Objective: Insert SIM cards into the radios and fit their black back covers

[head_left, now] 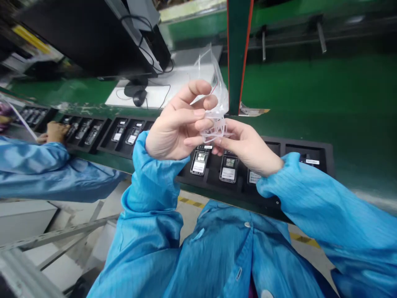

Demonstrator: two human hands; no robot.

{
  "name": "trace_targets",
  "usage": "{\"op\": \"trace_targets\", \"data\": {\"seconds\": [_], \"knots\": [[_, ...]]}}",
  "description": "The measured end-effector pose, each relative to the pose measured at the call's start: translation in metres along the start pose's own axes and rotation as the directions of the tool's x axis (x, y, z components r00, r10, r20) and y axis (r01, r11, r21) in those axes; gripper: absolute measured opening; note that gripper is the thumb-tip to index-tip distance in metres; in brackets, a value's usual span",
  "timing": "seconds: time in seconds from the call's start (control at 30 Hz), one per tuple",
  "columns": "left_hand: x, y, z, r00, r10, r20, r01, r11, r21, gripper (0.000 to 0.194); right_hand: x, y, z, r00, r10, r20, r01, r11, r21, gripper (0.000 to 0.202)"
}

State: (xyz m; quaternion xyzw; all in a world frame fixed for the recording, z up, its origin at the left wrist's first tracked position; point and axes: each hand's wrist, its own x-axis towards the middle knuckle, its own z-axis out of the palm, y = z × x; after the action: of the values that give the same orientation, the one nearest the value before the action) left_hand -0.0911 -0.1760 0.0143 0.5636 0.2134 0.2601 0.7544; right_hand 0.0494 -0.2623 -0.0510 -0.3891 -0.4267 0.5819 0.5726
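A clear plastic bag (218, 82) stands up from my left hand (182, 120), whose fingers are curled around its lower part. Thin white plastic frame pieces (214, 129) lie bunched between my two hands, at the bag's lower end. My right hand (245, 142) pinches the right side of these pieces with thumb and fingers. Beneath my hands is a black tray (211, 181) holding handheld devices with their insides exposed. One device (199, 161) sits below my left hand, and another device (228, 169) is below my right fingers.
More black trays with devices (134, 133) line the green bench to the left. A co-worker's hand (57, 131) rests over one there. A monitor (83, 37) and a mouse (139, 98) stand behind. A green post (238, 58) rises just beyond my hands.
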Motion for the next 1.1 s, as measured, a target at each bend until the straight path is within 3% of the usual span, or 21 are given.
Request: {"op": "trace_targets", "data": {"seconds": [0.13, 0.27, 0.43, 0.53, 0.67, 0.8, 0.97, 1.1], "knots": [[-0.012, -0.018, -0.02, 0.997, -0.011, -0.08, 0.019, 0.995, 0.096, 0.036, -0.022, 0.007, -0.001, 0.994, 0.078, -0.078, -0.079, 0.997, -0.008, 0.028], [-0.024, -0.033, -0.038, 0.984, 0.056, -0.168, -0.033, 0.99, 0.135, 0.034, -0.034, 0.016, -0.01, 0.981, 0.132, -0.145, -0.146, 0.985, -0.089, 0.025], [-0.035, -0.047, -0.044, 0.964, 0.116, -0.241, -0.099, 0.992, 0.082, 0.03, -0.051, 0.015, -0.028, 0.962, 0.178, -0.207, -0.214, 0.963, -0.166, 0.021], [-0.036, -0.068, -0.029, 0.977, 0.048, -0.209, -0.027, 0.994, 0.105, 0.025, -0.063, 0.007, -0.034, 0.961, 0.203, -0.189, -0.245, 0.942, -0.232, 0.018], [-0.035, -0.107, 0.009, 0.992, -0.091, -0.09, 0.101, 0.988, 0.117, 0.036, -0.078, -0.003, -0.037, 0.956, 0.256, -0.145, -0.289, 0.91, -0.298, 0.015], [-0.035, -0.135, 0.04, 0.996, -0.086, -0.034, 0.087, 0.996, 0.034, 0.037, -0.089, -0.002, -0.038, 0.949, 0.23, -0.215, -0.298, 0.877, -0.377, 0.008], [-0.031, -0.154, 0.055, 1.0, -0.018, -0.025, 0.013, 0.981, -0.191, 0.032, -0.101, 0.009, -0.046, 0.949, 0.204, -0.241, -0.296, 0.839, -0.457, 0.018], [-0.028, -0.157, 0.056, 0.998, -0.066, -0.012, 0.057, 0.926, -0.372, 0.028, -0.106, 0.013, -0.052, 0.94, 0.183, -0.288, -0.299, 0.85, -0.435, 0.027]]}}
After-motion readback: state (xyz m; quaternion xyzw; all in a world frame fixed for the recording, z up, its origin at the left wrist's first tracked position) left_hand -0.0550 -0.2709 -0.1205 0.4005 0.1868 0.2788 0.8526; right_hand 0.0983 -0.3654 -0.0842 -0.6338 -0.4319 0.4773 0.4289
